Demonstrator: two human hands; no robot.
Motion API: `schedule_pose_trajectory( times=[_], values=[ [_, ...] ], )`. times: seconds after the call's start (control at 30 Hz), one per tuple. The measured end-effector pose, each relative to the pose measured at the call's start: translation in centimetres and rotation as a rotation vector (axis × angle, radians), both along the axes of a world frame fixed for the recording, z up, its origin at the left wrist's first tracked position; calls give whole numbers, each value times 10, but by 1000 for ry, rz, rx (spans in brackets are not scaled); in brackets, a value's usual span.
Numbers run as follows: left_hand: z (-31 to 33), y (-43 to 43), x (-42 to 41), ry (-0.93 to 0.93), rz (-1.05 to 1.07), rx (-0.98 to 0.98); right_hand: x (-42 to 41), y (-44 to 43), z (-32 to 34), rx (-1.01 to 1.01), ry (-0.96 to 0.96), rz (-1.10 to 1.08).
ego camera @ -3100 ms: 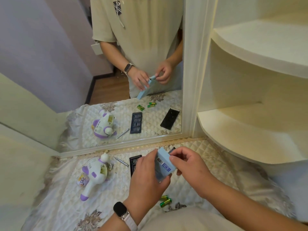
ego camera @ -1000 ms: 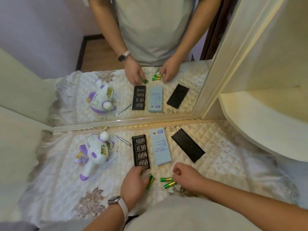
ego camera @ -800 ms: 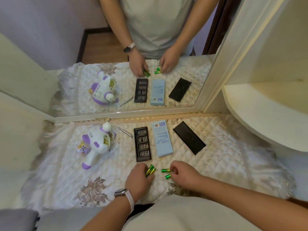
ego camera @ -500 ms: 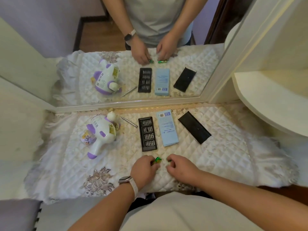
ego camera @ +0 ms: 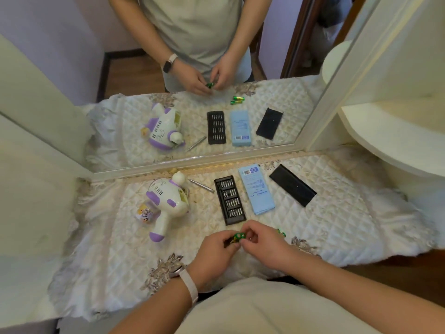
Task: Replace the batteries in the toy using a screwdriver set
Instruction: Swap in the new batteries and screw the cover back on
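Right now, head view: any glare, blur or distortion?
Head view: wide-angle bowing, mirror frame leans at right; mirror duplicates the toy and bit tray; soft even light, no harsh glare; batteries pinched between left hand and right hand look small and soft.

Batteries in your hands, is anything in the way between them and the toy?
Nothing visible does. The left hand and right hand hold the batteries, and only bare quilted cloth lies between them and the toy. The black bit tray lies beside that path, not across it.
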State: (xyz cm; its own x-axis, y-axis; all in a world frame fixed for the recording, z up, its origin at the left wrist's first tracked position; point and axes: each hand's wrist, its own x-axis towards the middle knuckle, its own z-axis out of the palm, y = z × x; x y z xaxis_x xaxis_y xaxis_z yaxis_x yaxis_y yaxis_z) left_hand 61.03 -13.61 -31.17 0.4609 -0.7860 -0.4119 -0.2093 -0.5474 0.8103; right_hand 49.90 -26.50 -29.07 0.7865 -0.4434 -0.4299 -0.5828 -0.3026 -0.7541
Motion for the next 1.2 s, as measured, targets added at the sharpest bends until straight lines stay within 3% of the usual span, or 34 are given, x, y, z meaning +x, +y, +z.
schedule_pose_trajectory(
  times=[0.33, 0.63, 1.2],
  values=[
    [37, 16, 37, 90, -35, -72, 38, 5, 51, -221, -48, 306],
    [56, 16, 65, 284, 281, -224, 73, -2, 64, -108, -105, 142],
    [62, 3, 71, 133, 260, -249, 74, -21, 73, -24, -129, 8]
  ],
)
